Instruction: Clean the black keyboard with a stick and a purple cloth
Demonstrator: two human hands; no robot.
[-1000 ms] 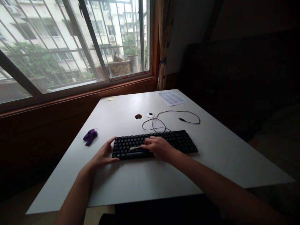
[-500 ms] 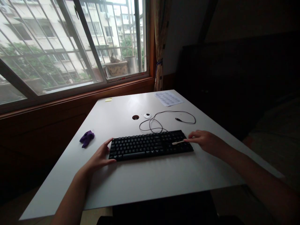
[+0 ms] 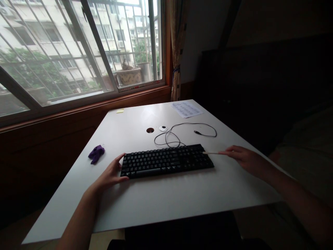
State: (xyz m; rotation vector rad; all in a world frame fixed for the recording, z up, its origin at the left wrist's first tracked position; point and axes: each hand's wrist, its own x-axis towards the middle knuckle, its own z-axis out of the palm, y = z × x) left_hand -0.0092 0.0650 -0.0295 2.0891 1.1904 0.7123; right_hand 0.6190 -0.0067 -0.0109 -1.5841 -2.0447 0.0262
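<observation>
A black keyboard lies on the white table. My left hand grips its left end, thumb at the near edge and fingers at the far edge. To the right of the keyboard, my right hand pinches the end of a thin, light-coloured brush. The tip of the brush is over the number keys at the keyboard's right end. From the keyboard's back edge a black cable loops across the table.
At the table's left lies a purple cloth. Behind the keyboard are a round hole and a white ring-shaped cover. Printed papers and a yellow note lie near the far edge, below a barred window.
My right hand has moved right, drawing the brush from the middle-right keys to the keyboard's right end. My left hand keeps its place on the left end.
</observation>
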